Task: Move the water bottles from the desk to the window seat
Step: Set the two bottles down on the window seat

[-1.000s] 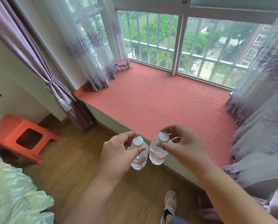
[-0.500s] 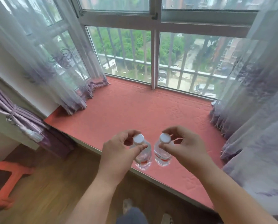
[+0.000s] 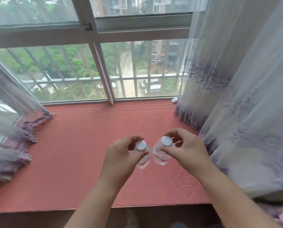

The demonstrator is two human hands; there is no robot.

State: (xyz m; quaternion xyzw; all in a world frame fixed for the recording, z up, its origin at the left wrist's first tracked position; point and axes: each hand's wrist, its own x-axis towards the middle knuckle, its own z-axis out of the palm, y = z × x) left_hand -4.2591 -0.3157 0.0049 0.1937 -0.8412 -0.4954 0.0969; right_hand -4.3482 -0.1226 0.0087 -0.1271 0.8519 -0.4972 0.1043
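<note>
Two small clear water bottles hang just below the centre of the frame, over the red cushion of the window seat (image 3: pixel 71 153). The left hand (image 3: pixel 121 155) pinches the neck of the left bottle (image 3: pixel 143 159) between thumb and fingers, closed tight under its white cap. The right hand (image 3: pixel 185 148) does the same with the right bottle (image 3: pixel 160 157). Both bottles dangle upright and sit just beside each other, perhaps touching; I cannot tell whether their bases have reached the cushion. Gripping at the neck likely lets the weight hang straight, so each bottle can be lowered onto its flat base. The bottles are thin see-through plastic with a red label band and round ribbed caps. The cushion looks quilted and soft, with a stitched pattern, so a narrow base may wobble on it. Sheer purple-edged curtains (image 3: pixel 244 112) bunch at the right and left edges of the frame, close enough on the right to brush a hand.
</note>
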